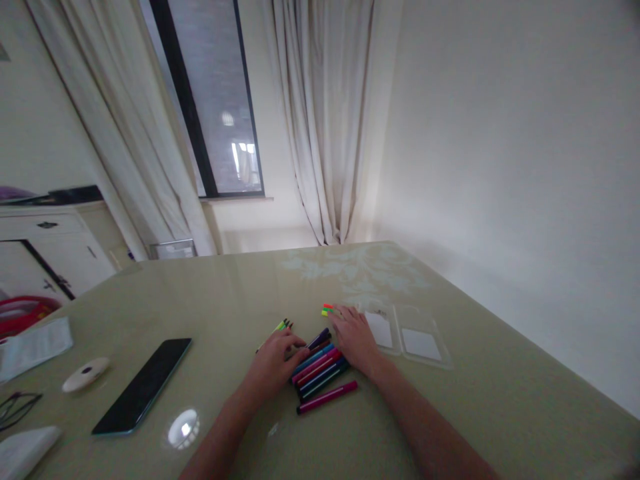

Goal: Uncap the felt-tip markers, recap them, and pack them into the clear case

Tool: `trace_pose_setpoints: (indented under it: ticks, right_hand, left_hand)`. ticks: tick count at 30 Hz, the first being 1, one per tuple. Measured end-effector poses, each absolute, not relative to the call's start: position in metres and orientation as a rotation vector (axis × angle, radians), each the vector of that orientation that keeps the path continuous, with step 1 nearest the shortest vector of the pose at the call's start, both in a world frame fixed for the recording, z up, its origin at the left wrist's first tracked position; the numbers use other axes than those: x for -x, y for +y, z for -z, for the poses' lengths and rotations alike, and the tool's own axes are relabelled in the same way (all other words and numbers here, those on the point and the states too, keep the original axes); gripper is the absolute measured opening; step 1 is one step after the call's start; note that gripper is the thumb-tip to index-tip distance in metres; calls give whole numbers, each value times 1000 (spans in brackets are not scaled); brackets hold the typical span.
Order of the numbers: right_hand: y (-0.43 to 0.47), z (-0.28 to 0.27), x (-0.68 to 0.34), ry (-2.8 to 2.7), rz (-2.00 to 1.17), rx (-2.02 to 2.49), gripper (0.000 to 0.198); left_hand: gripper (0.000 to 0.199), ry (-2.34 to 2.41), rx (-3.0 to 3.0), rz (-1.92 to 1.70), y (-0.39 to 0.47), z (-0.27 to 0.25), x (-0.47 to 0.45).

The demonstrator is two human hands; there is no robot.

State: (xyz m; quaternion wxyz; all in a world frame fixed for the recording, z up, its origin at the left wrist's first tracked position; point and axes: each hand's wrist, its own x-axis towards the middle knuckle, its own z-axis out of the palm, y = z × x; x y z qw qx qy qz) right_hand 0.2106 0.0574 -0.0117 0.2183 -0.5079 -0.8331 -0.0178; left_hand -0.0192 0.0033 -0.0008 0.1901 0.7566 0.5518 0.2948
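Note:
Several felt-tip pens [320, 368] in blue, pink, red and dark colours lie side by side on the table, between my hands. My left hand [274, 362] is at their left end, closed with thumb and fingers at the end of a dark purple felt-tip pen [319, 339]. Beyond its knuckles lie yellow-green pens [279, 327] with dark ends. My right hand [354, 335] is closed over bright-coloured pens [327, 309]; only their orange, green and yellow ends show beside the fingertips. A single magenta felt-tip pen [327, 398] lies apart, nearer to me.
An opened clear plastic case [424, 341] with white cards lies right of my right hand. To the left are a black phone [145, 385], a white oval object [86, 375] and a pale cloth-like sheet [37, 348]. A wall borders the table's right side.

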Motion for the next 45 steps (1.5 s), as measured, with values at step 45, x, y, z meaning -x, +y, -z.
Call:
trace_pose_setpoints:
  ticks: [45]
  right_hand:
    - [48, -12, -207, -1885, -591, 1012, 16]
  left_hand:
    - [23, 1590, -1943, -1120, 5, -10, 22]
